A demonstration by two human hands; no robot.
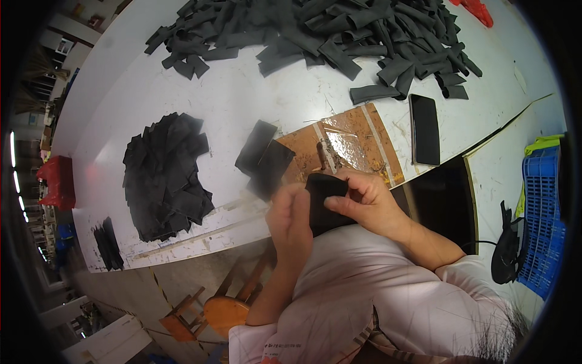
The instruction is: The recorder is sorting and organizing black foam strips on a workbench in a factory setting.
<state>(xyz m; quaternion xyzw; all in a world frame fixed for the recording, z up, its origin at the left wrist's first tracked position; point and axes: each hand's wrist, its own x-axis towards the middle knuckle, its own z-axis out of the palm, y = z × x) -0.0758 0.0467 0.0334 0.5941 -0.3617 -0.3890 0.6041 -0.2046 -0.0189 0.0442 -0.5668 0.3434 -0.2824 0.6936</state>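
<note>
Between my two hands, close to my chest at the table's near edge, is a black fabric piece (326, 188). My right hand (367, 197) pinches its right side, thumb on top and fingers behind. My left hand (291, 212) is closed at its left edge, with the fingertips partly hidden. Just beyond lies a brown board (301, 147) with pale strips and a shiny clear sheet (348, 148); a short upright brown peg (321, 156) stands on it. A few black fabric pieces (257, 148) overlap the board's left side.
A heap of dark fabric tubes (339, 36) covers the table's far side. Flat black pieces (163, 176) are piled at left, with a small stack (108, 242) near the corner. A phone (425, 130) lies right; a blue crate (541, 212) stands beyond. Wooden stools (227, 312) sit below.
</note>
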